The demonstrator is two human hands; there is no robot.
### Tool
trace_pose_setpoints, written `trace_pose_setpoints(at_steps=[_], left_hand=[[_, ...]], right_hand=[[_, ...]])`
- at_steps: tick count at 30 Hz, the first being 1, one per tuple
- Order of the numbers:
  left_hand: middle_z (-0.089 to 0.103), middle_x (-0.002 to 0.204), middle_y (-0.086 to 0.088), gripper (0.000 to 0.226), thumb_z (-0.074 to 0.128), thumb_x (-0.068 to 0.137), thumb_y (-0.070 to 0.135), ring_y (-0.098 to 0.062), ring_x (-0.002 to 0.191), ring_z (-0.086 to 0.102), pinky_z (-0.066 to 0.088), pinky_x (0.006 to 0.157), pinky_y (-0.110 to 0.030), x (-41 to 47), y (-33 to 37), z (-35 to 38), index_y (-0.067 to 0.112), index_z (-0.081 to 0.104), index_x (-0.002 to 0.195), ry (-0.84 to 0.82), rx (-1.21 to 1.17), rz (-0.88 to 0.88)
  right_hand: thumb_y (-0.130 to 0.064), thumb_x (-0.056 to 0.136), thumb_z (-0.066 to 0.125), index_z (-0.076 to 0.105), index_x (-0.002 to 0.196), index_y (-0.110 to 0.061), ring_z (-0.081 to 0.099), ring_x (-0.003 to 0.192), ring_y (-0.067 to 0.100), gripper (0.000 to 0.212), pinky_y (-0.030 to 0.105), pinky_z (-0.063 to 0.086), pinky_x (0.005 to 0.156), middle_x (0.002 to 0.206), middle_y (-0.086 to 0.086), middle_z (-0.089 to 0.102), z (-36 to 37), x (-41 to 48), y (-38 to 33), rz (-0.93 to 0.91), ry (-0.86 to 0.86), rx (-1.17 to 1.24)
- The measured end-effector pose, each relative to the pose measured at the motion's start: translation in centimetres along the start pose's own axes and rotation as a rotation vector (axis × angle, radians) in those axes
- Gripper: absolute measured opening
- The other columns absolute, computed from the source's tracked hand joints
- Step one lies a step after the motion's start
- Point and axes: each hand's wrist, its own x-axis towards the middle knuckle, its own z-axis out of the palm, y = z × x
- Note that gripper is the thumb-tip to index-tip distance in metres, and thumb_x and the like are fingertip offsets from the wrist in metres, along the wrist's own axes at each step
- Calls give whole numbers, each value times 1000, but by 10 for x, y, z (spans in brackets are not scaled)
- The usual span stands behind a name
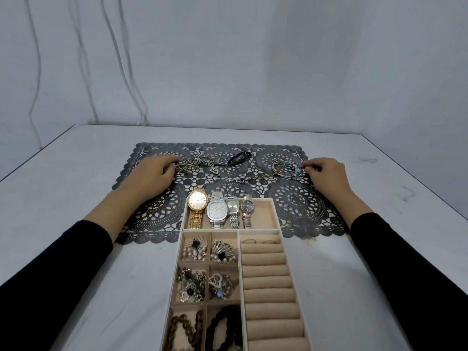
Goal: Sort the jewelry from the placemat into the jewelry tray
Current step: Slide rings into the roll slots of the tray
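Where the dark grey lace-pattern placemat lies across the far half of the white table, the unsorted jewelry sits in a row along its far edge. From the left corner to the right:

- a heap of silver chain
- a small heart pendant
- a black loop
- a thin linked bracelet
- a stack of silver bangles carrying a turquoise bead

The beige tray stands at the middle of the near edge of the table, with its far end overlapping the placemat.

Its far compartment holds four watches side by side:

- a gold watch
- a square silver watch
- a small rectangular watch
- a small round watch

Below these, the left side of the tray is divided into small cells. They contain pearl and black clover pieces, tangled silver chains, brown beads and black beads. The right side is a column of padded rolls, and two rings sit in the farthest slot.

The left hand rests on the placemat near its far left corner. Its fingers are curled, and the fingertips meet the left end of the chain. Whether they actually hold the chain cannot be determined.

The right hand rests near the far right corner. Its thumb and forefinger are pinched together on the right rim of the bangles, and the remaining fingers are curled.
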Motion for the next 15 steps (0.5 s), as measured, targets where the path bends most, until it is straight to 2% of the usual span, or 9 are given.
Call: trace_pose_setpoints(at_steps=[1, 2, 3, 5, 8, 10, 13, 15], left_hand=[[64, 127, -9, 36, 44, 102, 18, -28, 86, 64, 44, 73, -28, 2, 0, 0, 19, 56, 136, 27, -14, 6], [66, 123, -9, 35, 45, 101, 18, -29, 81, 64, 43, 67, -25, 4, -1, -1, 19, 58, 134, 51, -23, 10], [66, 122, -9, 34, 47, 101, 17, -29, 86, 64, 43, 69, -24, 6, -2, -2, 18, 60, 132, 75, -29, 10], [65, 125, -8, 32, 51, 99, 16, -27, 106, 61, 44, 86, -31, 10, -6, -5, 17, 63, 129, 116, -34, 14], [67, 123, -9, 29, 56, 97, 18, -26, 114, 58, 43, 96, -36, 16, -12, -5, 15, 66, 124, 132, -17, 20], [68, 120, -8, 26, 59, 95, 19, -25, 113, 58, 42, 96, -35, 20, -16, -3, 15, 69, 120, 113, -12, 13], [68, 113, -5, 21, 62, 94, 21, -20, 105, 57, 40, 88, -28, 24, -17, -1, 18, 73, 111, 109, -24, 13], [68, 108, -4, 19, 63, 93, 22, -14, 96, 54, 39, 84, -27, 25, -16, 0, 20, 74, 108, 114, -37, 15]], right_hand=[[-12, 91, 60, 74, 102, -15, 53, 84, 10, 18, 17, 35, 78, 107, 7, 71, 0, 1, 0, 8, -1, 16], [-13, 91, 61, 74, 102, -15, 53, 86, 9, 18, 18, 36, 79, 107, 7, 71, 0, 2, 0, 11, -4, 23], [-14, 91, 62, 74, 102, -15, 53, 88, 9, 17, 18, 37, 80, 107, 7, 71, 1, 3, 1, 11, -8, 24], [-14, 91, 62, 74, 104, -14, 54, 89, 10, 18, 19, 38, 80, 107, 7, 70, 1, 5, 1, 6, -14, 21], [-13, 92, 61, 73, 107, -12, 53, 85, 11, 19, 14, 38, 72, 106, 9, 69, 2, 8, 1, -10, -29, 9], [-12, 92, 61, 73, 108, -11, 53, 83, 13, 20, 13, 38, 65, 106, 10, 69, 3, 11, 1, -14, -41, 7], [-11, 91, 61, 73, 104, -11, 54, 87, 14, 18, 22, 39, 78, 106, 10, 68, 5, 15, 1, -23, -48, 4], [-10, 91, 61, 73, 102, -11, 55, 89, 14, 16, 23, 39, 81, 106, 9, 68, 8, 18, 1, -38, -56, -5]])
